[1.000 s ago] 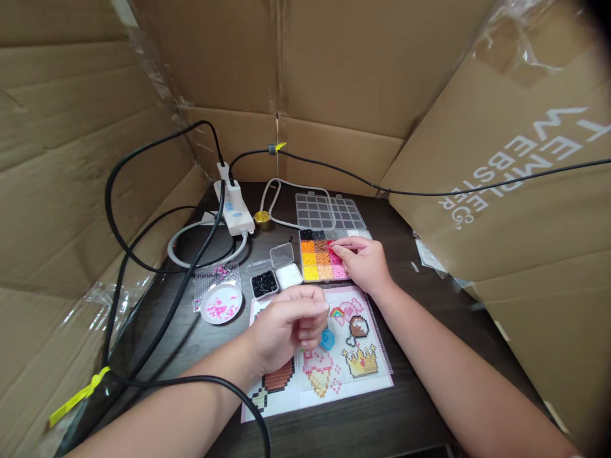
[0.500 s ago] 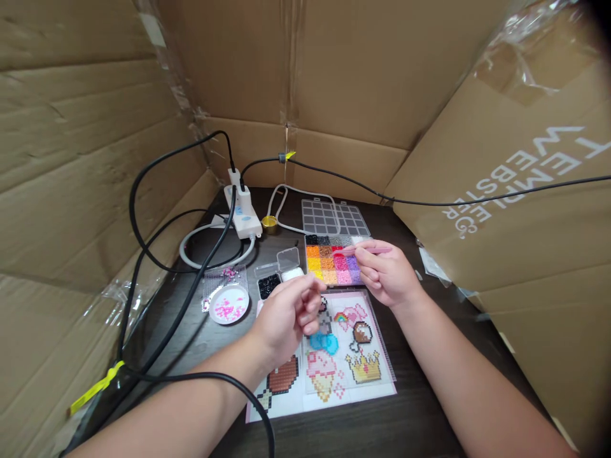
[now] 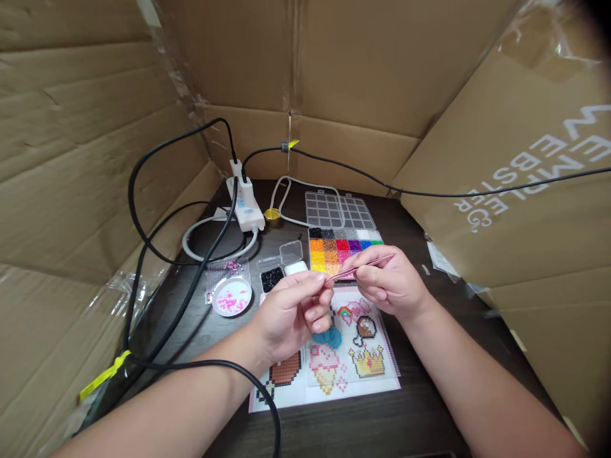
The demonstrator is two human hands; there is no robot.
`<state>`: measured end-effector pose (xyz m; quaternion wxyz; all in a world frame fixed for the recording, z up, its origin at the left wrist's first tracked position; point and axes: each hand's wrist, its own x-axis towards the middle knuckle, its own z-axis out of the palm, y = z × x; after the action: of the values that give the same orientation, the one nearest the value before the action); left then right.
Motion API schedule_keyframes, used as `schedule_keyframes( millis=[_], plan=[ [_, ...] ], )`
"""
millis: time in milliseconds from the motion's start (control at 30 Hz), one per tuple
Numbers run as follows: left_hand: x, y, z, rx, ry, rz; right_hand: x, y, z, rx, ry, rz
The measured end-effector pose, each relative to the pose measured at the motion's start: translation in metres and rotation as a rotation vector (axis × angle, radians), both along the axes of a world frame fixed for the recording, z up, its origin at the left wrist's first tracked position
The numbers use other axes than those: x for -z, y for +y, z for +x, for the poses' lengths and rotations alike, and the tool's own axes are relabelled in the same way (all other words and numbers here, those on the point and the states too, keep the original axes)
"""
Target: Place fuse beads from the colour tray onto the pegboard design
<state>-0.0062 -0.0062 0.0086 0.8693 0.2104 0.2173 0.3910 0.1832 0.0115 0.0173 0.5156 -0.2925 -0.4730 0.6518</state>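
Observation:
My right hand point(image 3: 394, 280) grips a pair of pink tweezers point(image 3: 367, 264), which point left. Their tip meets the pinched thumb and fingers of my left hand point(image 3: 298, 305); whatever lies between those fingertips is too small to make out. Below both hands lies a pattern sheet point(image 3: 296, 402) printed with pixel pictures, including an ice cream and a crown point(image 3: 367, 362). A clear pegboard seems to cover part of it. Just beyond my hands stands a compartment box of coloured beads point(image 3: 329, 245), its clear lid point(image 3: 340, 210) folded back.
Pink beads lie in a white dish point(image 3: 232, 297) at the left, beside a small pegboard point(image 3: 224, 270). Small clear boxes hold black beads point(image 3: 272, 278) and white beads point(image 3: 296, 268). A power strip point(image 3: 248, 210) and looping black cables point(image 3: 131, 210) occupy the left; cardboard walls point(image 3: 353, 76) surround the table.
My right hand has brought the tweezers from over the bead box down and left to my left fingertips. My left fingers have closed into a pinch. The camera view has shifted slightly.

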Motion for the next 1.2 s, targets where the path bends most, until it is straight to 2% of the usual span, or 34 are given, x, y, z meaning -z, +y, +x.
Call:
schedule_keyframes(
  millis=[167,400,1200],
  plan=[
    [0.0012,0.0005,0.0001,0.019,-0.03,0.008,0.0016,0.0,0.0009,-0.018,-0.05,0.01],
    [0.0021,0.0007,-0.0008,-0.009,-0.026,-0.012,-0.0006,0.0013,0.0011,0.037,0.032,0.024],
    [0.0,0.0007,0.0,0.013,-0.028,-0.021,-0.0008,-0.0001,-0.0029,0.042,-0.01,-0.055]
  ],
)
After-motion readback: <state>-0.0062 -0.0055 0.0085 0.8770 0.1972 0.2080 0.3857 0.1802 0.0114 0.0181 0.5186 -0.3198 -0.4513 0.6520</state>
